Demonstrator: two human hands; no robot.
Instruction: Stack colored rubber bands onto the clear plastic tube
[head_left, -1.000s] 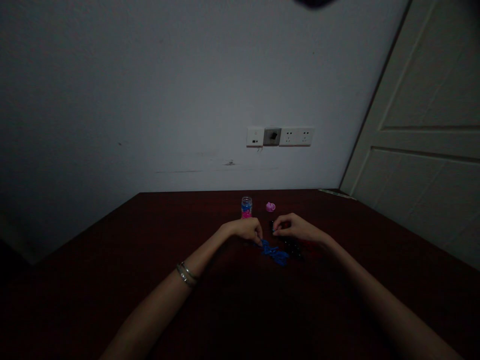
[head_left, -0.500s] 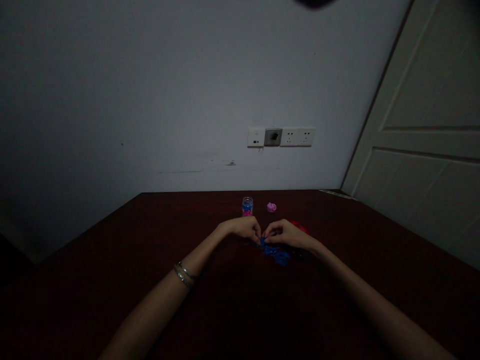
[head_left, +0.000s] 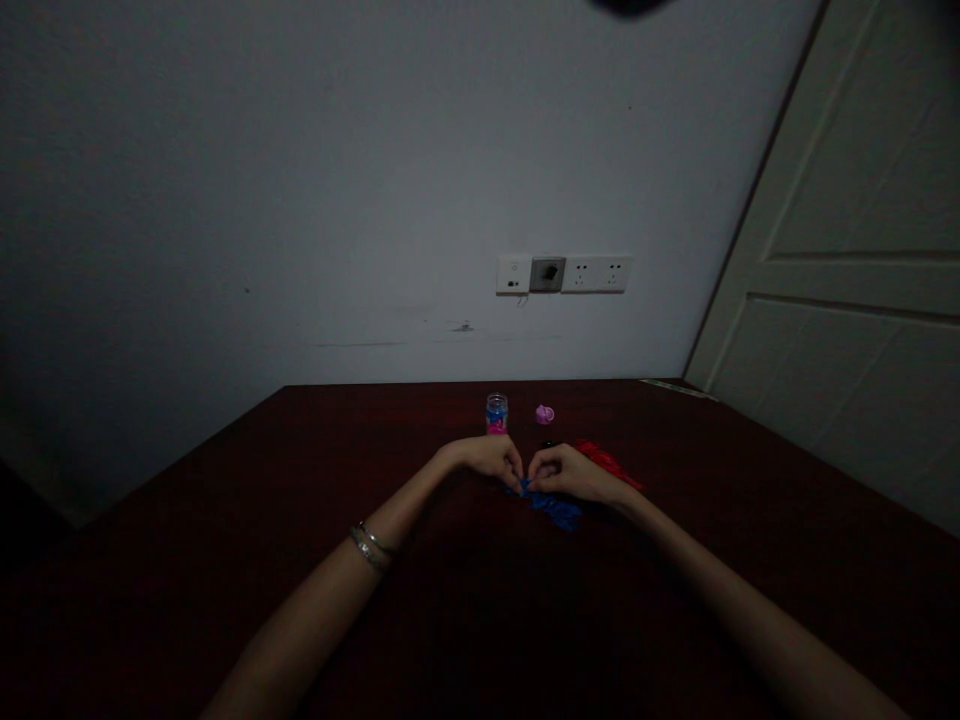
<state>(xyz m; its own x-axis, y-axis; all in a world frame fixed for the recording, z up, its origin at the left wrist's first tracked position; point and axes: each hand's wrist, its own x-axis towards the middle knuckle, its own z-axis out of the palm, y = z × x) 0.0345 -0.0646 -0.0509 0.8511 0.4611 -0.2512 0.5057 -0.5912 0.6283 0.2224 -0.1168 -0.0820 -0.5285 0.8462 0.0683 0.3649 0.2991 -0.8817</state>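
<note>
My left hand (head_left: pixel 496 460) and my right hand (head_left: pixel 571 472) meet over the table, fingertips almost touching. Both hands are closed in a pinch on a small blue piece (head_left: pixel 526 487) between them; its exact kind is too small and dark to make out. Right below my right hand lies a loose pile of thin blue strips (head_left: pixel 556 512). A bundle of thin red strips (head_left: pixel 607 462) shows behind my right wrist, partly covered by it. Behind my left hand stands an open clear jar (head_left: pixel 496 412) with blue and pink contents, its lower part hidden.
A small pink object (head_left: pixel 544 414), perhaps a lid, lies right of the jar. A small dark item (head_left: pixel 549 444) shows behind my right hand. The dark red table (head_left: pixel 390 420) meets a wall with sockets (head_left: pixel 596 275); a pale door (head_left: pixel 855 260) stands at the right.
My right hand has lowered slightly and its fingers have shifted on the blue piece. More of the red strips and the small dark item now show. My left hand stays nearly in place.
</note>
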